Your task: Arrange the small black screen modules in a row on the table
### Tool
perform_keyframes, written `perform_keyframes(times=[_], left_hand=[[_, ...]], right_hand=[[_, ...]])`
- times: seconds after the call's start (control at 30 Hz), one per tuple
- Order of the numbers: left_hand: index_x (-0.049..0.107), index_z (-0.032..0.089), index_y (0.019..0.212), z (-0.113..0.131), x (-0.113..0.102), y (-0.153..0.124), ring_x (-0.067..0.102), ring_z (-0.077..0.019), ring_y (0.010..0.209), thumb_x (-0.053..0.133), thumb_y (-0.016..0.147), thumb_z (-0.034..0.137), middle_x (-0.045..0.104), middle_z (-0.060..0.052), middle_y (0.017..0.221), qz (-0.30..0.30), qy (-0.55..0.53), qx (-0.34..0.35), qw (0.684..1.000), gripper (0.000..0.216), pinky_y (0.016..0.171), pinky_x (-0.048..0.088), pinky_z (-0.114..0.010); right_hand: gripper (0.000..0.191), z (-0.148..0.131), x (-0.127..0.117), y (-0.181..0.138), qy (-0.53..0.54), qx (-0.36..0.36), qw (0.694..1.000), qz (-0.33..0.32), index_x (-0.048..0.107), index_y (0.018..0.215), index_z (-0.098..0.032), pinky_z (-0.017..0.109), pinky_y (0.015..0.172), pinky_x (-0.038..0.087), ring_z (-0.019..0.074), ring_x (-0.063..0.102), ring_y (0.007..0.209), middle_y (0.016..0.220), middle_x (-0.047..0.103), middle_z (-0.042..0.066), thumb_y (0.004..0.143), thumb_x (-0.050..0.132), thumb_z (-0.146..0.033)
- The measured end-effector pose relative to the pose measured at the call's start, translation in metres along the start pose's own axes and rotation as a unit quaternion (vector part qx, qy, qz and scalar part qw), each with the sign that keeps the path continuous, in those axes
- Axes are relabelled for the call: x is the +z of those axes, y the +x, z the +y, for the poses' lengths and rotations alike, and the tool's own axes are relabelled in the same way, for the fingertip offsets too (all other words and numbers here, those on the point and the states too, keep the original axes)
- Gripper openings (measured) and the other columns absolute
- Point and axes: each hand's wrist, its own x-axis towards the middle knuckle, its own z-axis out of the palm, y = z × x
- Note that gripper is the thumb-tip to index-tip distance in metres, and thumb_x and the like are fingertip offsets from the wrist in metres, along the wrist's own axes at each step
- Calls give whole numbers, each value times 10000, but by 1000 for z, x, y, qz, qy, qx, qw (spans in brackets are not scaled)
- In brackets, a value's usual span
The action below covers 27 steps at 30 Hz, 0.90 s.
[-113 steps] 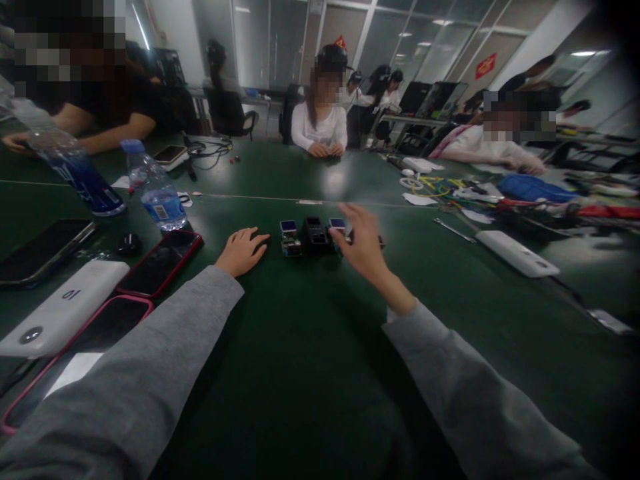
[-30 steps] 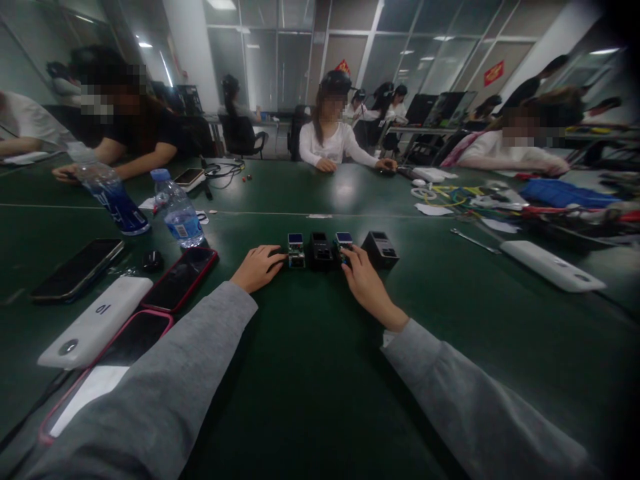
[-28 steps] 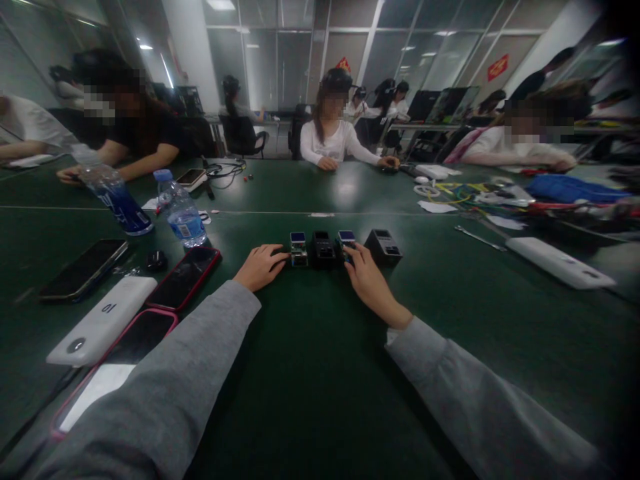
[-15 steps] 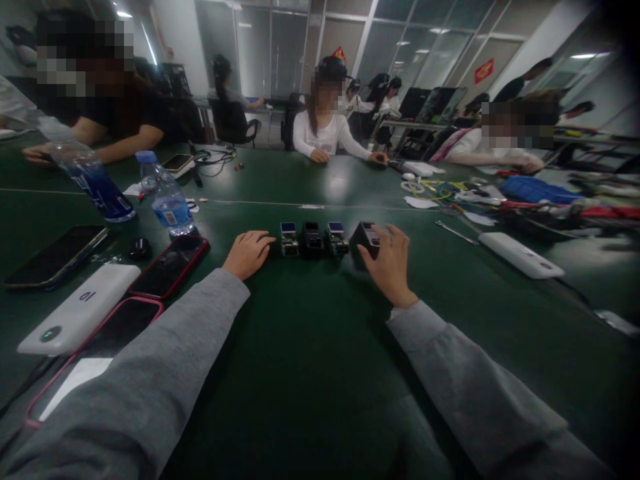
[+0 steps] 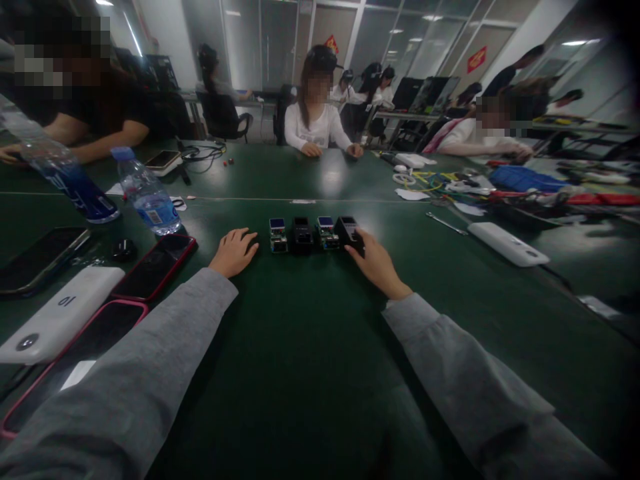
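Note:
Several small electronic modules stand in a row on the green table (image 5: 310, 347): a blue-topped one (image 5: 277, 235), a black one (image 5: 302, 234), another blue-topped one (image 5: 326, 233) and a black box (image 5: 349, 231) at the right end. My right hand (image 5: 376, 262) grips the black box, its fingers closed around the near right side. My left hand (image 5: 233, 252) lies flat on the table just left of the row, fingers slightly spread, holding nothing.
Left of me lie several phones (image 5: 156, 265), a white power bank (image 5: 60, 321) and two water bottles (image 5: 147, 195). A second white power bank (image 5: 507, 243), a metal tool (image 5: 444, 223), cables and parts sit at the right. Other people sit along the far side.
My right hand took the black box from its spot to the right and slid it up against the right end of the row. My left hand stayed put.

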Motion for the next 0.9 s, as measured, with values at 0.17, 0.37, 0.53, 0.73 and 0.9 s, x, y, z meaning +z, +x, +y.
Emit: perform_keyframes(times=[0.17,0.37,0.53,0.73,0.9], left_hand=[[566,223,1451,-2,2,0,454,-323,1426,391,1067,461,535,-146,1521,8,-1,8,1000,484,1172,389,-565],[555,225,1469,1,-1,0,442,-326,1441,374,1071,462,525,-148,1536,0,2,-1,1000,497,1177,384,-572],[530,155,1503,4,-7,0,413,-341,1469,353,1078,454,485,-187,1571,-31,5,-4,1000,549,1198,358,-566],[547,221,1479,2,-4,0,436,-334,1444,372,1073,465,513,-147,1550,-11,1,-3,1000,505,1180,377,-577],[553,226,1472,0,-2,0,439,-334,1438,382,1074,464,523,-141,1538,-5,-2,2,1000,495,1178,378,-575]], right_hand=[[627,-2,-2,1,-19,-4,1000,-9,449,1524,-96,621,1031,542,405,614,1261,1439,572,247,1038,483,-491],[634,-6,-2,-1,-44,18,999,-7,451,1513,-89,609,985,564,412,642,1185,1388,595,248,1029,478,-499],[637,-4,-4,-1,-45,1,999,12,428,1513,-86,642,1039,514,423,563,1260,1404,545,256,1032,464,-501],[557,-42,-11,-8,-74,-73,992,66,365,1586,-263,627,1198,347,383,293,1506,1649,273,151,1082,442,-486],[568,-82,-6,-15,-82,-211,971,-70,308,1626,-353,567,1291,180,313,182,1574,1721,193,37,1093,475,-460]])
